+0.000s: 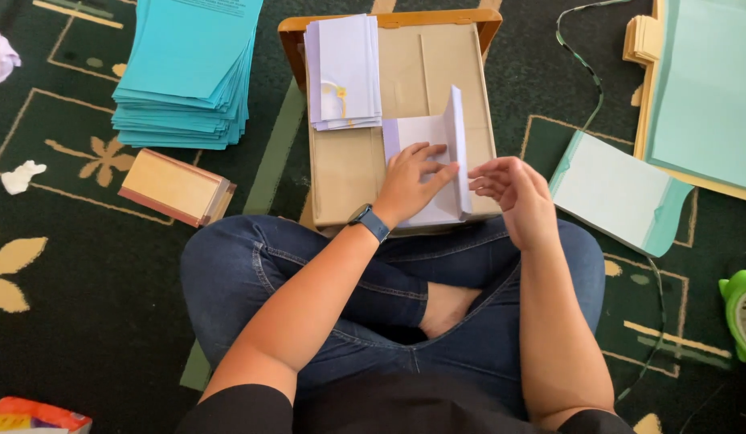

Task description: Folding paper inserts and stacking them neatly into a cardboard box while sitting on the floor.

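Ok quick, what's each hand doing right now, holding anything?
Left hand: open, fingers pressing flat on the pale lavender sheet, gripping nothing.
Right hand: half-curled beside the sheet's raised flap; contact cannot be told.

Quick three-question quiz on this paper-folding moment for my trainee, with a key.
1. True or false: the left hand presses flat on the pale lavender paper sheet.
2. Which stands up as a raised flap: the sheet's right edge or its left edge?
3. What lies at the far left of the brown cardboard work surface: A) a stack of lavender folded papers, B) a green clock, C) scissors?

Key: 1 true. 2 right edge, beside the right hand. 3 A.
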